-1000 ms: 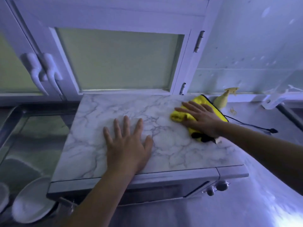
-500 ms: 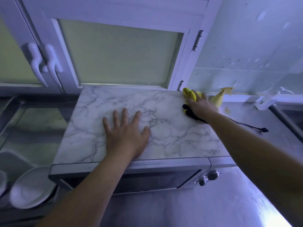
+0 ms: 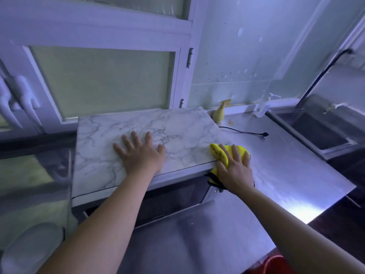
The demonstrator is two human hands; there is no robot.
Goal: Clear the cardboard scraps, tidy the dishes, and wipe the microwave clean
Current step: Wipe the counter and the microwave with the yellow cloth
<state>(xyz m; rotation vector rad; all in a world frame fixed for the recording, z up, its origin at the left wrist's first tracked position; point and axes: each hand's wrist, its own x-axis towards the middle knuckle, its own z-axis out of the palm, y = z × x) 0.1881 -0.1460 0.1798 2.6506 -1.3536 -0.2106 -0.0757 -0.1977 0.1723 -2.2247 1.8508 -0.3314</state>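
I see a steel counter, with the marble-topped microwave sitting at its nine o'clock. At twelve stands a yellow spray bottle, and a black cord lies just beside it.

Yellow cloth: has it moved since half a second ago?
Yes. The yellow cloth went from the back right corner by the spray bottle to the front right corner of the microwave top.

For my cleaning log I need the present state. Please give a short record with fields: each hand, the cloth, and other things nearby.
left hand: flat, fingers spread, on the marbled top of the microwave
right hand: flat, presses the yellow cloth
cloth place: front right corner of the top, draped over its edge
behind: yellow spray bottle and black cable on the steel counter
lower left: white plate
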